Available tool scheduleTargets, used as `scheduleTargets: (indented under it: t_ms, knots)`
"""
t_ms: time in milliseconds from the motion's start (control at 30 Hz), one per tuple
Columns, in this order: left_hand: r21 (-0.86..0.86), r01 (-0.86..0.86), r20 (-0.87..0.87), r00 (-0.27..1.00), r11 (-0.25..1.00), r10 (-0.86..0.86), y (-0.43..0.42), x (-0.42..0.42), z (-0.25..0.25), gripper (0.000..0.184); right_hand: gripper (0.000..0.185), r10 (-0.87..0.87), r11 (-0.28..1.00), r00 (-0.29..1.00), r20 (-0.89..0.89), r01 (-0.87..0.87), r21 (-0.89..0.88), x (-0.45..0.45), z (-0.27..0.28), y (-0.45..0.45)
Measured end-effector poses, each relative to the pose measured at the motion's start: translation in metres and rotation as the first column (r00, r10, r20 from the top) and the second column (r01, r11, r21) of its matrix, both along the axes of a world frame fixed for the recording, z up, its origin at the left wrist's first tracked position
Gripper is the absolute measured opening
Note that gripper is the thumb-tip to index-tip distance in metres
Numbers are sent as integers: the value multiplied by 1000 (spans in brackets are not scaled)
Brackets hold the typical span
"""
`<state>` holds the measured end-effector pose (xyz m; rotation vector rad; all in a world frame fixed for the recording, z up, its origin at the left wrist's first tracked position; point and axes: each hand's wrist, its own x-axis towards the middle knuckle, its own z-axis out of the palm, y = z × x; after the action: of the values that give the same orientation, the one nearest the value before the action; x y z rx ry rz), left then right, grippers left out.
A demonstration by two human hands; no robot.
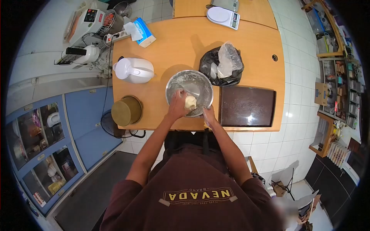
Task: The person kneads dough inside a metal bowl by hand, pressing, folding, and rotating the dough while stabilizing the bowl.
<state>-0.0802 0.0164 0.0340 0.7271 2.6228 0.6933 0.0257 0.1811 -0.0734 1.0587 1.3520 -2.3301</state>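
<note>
A round metal mixing bowl, dusted with white flour on its inner wall, stands near the front edge of the wooden table. Inside it, my left hand is closed around a pale lump of dough. My right hand grips the bowl's rim at its lower right side. Just right of the bowl lies a dark rectangular baking tray with a shiny bottom. Behind the bowl sits a black plastic bag with a clear bag on top.
On the table are a white electric kettle, a brown round container, a blue-and-white tissue box and a white kitchen scale. A stand mixer and a fan are at the left.
</note>
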Motion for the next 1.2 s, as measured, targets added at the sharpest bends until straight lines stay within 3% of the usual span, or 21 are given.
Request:
scheduleTargets:
  t_ms: [67,167,267,367,467,567,767,833,867,967,1000,1100,1133,1200]
  knots:
    - [63,43,-51,998,997,-40,-13,-3,-26,74,40,64,998,997,32,-63,-20,-1,18,1]
    - [69,36,128,991,997,-45,-19,-1,-54,69,37,135,988,971,197,-146,41,3,0,-13]
    - [-52,1,-104,995,999,-6,-19,8,-80,61,35,209,925,962,177,-253,285,15,-27,-24]
    - [-231,-65,-188,982,971,21,-11,13,-67,61,35,224,910,973,56,-229,346,16,-36,-30]
    - [-372,-113,-267,964,921,10,1,3,-76,46,38,167,965,973,159,-194,174,2,5,-31]
    - [-246,-132,-345,938,960,40,-1,-9,-98,41,42,102,892,995,8,-95,441,9,-2,-46]
    - [-20,-242,-162,958,970,236,-6,-16,-83,52,40,76,915,996,52,-91,393,12,-14,-54]
    - [9,-224,-110,968,975,224,-12,-5,-78,60,40,82,935,995,58,-97,341,9,1,-48]
    - [25,-220,-91,971,975,221,-18,-2,-74,65,40,44,934,998,53,-60,352,13,-22,-51]
    - [163,-37,130,991,986,16,-43,-6,-47,75,41,-27,997,998,62,22,79,4,12,-48]
    - [123,33,131,990,992,-49,-48,-10,-33,84,44,-1,990,998,65,-8,144,4,10,-49]
    - [100,86,175,979,991,-103,-61,-22,-8,90,45,-41,996,999,32,39,78,4,22,-49]
    - [65,183,197,961,981,-192,-66,-32,-14,93,45,-14,990,1000,2,14,143,6,16,-50]
    - [-9,209,215,955,978,-202,-68,-35,-23,92,40,43,980,999,6,-44,196,11,11,-54]
